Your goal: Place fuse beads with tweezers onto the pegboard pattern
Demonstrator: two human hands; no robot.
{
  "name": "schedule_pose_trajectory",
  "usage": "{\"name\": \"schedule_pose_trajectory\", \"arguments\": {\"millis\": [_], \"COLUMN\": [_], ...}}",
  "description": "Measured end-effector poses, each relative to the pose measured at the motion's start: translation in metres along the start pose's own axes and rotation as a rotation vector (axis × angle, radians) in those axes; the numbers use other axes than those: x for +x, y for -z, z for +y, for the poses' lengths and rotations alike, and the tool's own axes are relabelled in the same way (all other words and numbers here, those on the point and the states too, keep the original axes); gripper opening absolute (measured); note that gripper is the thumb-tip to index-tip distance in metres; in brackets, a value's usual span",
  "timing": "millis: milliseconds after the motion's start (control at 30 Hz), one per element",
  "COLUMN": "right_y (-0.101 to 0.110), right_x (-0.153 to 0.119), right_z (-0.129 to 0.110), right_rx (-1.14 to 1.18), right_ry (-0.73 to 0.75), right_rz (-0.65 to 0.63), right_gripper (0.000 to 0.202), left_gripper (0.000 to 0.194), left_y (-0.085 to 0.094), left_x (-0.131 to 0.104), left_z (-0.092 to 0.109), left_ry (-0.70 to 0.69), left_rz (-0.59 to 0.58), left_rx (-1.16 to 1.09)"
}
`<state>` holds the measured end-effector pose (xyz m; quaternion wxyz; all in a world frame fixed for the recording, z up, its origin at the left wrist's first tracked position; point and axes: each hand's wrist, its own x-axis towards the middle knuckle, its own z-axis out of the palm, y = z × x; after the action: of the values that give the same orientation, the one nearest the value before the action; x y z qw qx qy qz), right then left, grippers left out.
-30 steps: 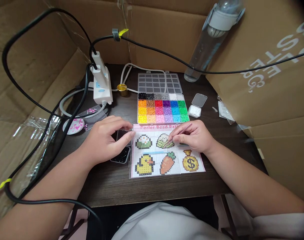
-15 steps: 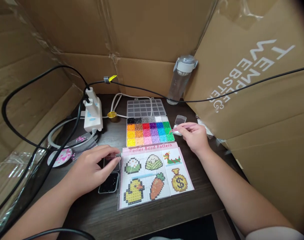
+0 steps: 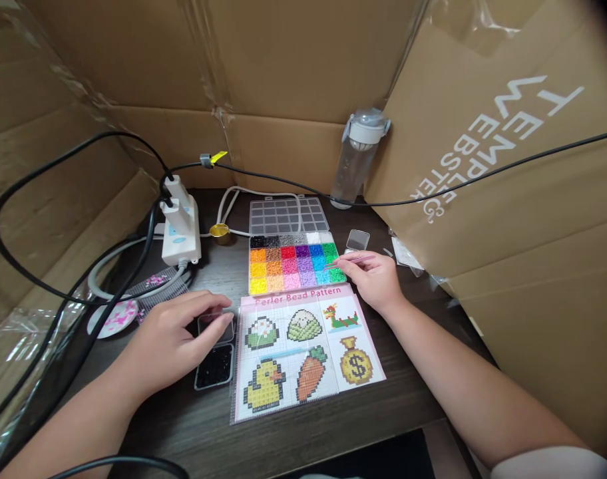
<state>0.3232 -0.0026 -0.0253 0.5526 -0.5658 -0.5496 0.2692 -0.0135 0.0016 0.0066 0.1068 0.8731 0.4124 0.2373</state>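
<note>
My right hand point(image 3: 376, 278) is closed on pink tweezers point(image 3: 356, 259), whose tips point left over the blue and green cells of the open bead box point(image 3: 294, 261). My left hand point(image 3: 178, 336) rests beside the pattern sheet point(image 3: 311, 349), thumb and fingers apart, near its upper left edge. Under the left fingertips is the clear lid of a small case point(image 3: 214, 367) that holds black beads. The sheet shows a duck, a carrot, a dragon, a money bag and other pictures, with a clear pegboard over its left part.
A power strip point(image 3: 180, 233) with black cables stands at the back left, near a gold tape roll point(image 3: 219, 232). A water bottle point(image 3: 358, 159) is behind the box. A round white piece with pink beads point(image 3: 112, 318) lies left. Cardboard walls surround the table.
My right hand and the tweezers have moved slightly left and down, from the green cells towards the blue ones. The whole view has shifted a little. My left hand keeps nearly the same pose.
</note>
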Motion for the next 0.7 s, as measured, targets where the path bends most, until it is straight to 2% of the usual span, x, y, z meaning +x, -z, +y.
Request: {"name": "schedule_pose_trajectory", "arguments": {"millis": [700], "right_y": [-0.0050], "right_x": [0.0012], "right_z": [0.0039], "right_rx": [0.111], "right_ry": [-0.106], "right_rz": [-0.072], "right_gripper": [0.015], "left_gripper": [0.021], "left_y": [-0.0015], "left_x": [-0.0009], "left_z": [-0.0015], "left_ry": [0.004], "left_rz": [-0.042], "left_rx": [0.010]}}
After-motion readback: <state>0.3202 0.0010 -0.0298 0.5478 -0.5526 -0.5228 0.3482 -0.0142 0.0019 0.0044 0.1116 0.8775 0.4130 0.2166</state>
